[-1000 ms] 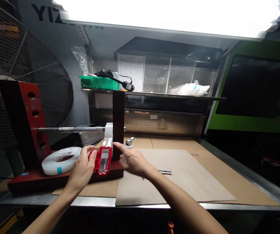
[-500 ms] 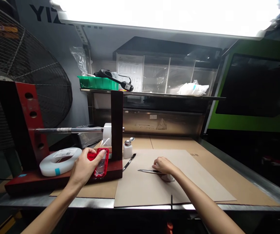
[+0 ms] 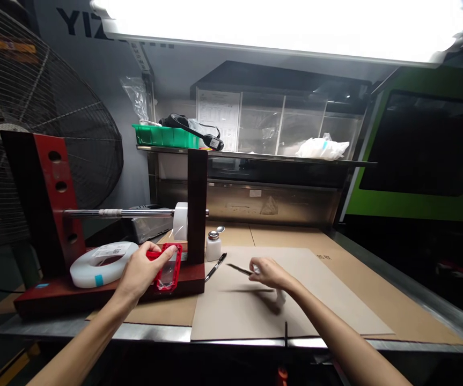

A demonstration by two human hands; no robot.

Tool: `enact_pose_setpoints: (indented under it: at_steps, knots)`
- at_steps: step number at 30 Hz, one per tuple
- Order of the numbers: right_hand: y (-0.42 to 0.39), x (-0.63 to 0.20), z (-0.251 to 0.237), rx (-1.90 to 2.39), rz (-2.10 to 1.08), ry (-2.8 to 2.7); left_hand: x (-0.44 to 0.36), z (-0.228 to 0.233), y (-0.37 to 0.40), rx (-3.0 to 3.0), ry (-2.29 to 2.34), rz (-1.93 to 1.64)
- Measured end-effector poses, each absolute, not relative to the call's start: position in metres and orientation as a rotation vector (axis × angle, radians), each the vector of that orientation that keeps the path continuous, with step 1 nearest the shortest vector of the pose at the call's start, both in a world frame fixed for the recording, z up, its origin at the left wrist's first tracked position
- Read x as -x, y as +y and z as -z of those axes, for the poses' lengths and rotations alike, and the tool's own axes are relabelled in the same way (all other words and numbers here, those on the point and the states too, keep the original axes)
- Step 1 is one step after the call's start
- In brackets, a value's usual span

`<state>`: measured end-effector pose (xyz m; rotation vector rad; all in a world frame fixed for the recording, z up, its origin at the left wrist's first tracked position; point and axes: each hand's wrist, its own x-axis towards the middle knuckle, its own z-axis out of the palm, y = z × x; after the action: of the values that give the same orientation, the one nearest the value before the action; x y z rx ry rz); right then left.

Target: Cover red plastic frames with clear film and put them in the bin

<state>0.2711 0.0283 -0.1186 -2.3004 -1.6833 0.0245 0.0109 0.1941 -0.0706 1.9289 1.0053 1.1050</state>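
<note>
My left hand (image 3: 142, 271) grips a red plastic frame (image 3: 178, 268), thumb across its upper edge; clear film shows in the middle. It is held in front of the dark red stand (image 3: 196, 214). My right hand (image 3: 269, 273) is closed around a slim craft knife (image 3: 239, 268), its blade pointing left, raised above the grey-brown board (image 3: 231, 316). Something white and soft, perhaps a wipe (image 3: 280, 296), hangs under that hand. A black pen (image 3: 215, 266) lies between the two hands, beside a white bottle with a metal top (image 3: 214, 247).
A clear film roll (image 3: 104, 265) lies on the stand's base, and a smaller white roll (image 3: 180, 221) sits on its metal rod (image 3: 134, 213). Behind, a shelf (image 3: 263, 154) carries a green bin (image 3: 167, 136) and a white plastic bag (image 3: 323, 147). A large fan (image 3: 74, 107) stands left.
My right hand has lifted the craft knife off the board, with the white soft thing below it. My left hand still holds the red frame; the whole view has shifted slightly.
</note>
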Motion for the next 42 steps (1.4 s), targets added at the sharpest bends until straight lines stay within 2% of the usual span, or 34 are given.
enact_pose_setpoints:
  at_steps: [9, 23, 32, 42]
  knots:
    - [0.075, -0.19, 0.044, 2.007, 0.518, -1.787, -0.012, 0.072, 0.198, -1.941, 0.998, -1.061]
    - [0.089, -0.166, 0.041, 2.064, 0.807, -2.03, -0.013, 0.079, 0.205, -1.971, 1.04, -1.044]
    - [0.08, -0.164, 0.044, 2.128, 0.676, -2.066, -0.007, 0.073, 0.195, -1.852, 1.042, -0.998]
    - [0.02, -0.261, 0.123, 2.331, 0.108, -1.695, 0.008, 0.07, 0.175, -1.456, 0.95, -0.85]
